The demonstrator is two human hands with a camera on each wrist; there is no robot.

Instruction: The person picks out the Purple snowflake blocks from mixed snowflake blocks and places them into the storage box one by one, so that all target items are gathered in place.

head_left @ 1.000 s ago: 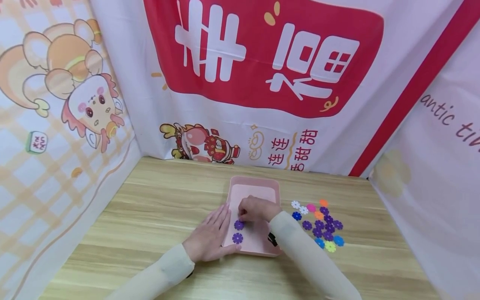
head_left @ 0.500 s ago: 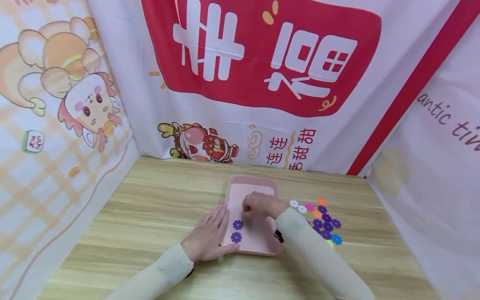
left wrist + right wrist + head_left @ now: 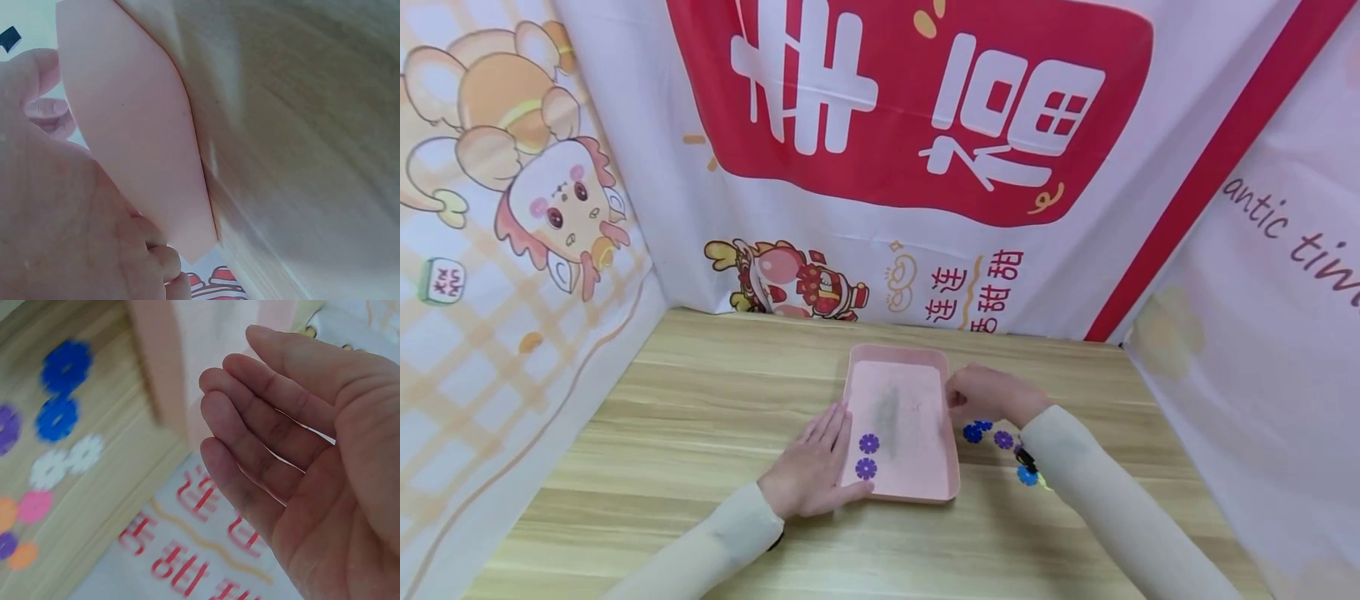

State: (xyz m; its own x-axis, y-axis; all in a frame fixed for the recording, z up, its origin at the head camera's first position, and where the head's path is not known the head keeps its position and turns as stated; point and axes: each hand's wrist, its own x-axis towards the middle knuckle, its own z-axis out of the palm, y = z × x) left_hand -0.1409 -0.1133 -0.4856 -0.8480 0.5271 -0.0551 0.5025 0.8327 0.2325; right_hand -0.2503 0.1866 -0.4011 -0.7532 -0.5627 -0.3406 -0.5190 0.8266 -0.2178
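On the right wrist view alone, right hand (image 3: 312,456) fingers lie straight, together, empty beside blue flower pieces (image 3: 59,390)

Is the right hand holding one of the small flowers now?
No, the right hand is empty, its fingers straight above the flowers on the table.

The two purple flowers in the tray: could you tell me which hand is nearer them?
Left. The left hand rests beside the purple flowers; the right hand is beyond the tray.
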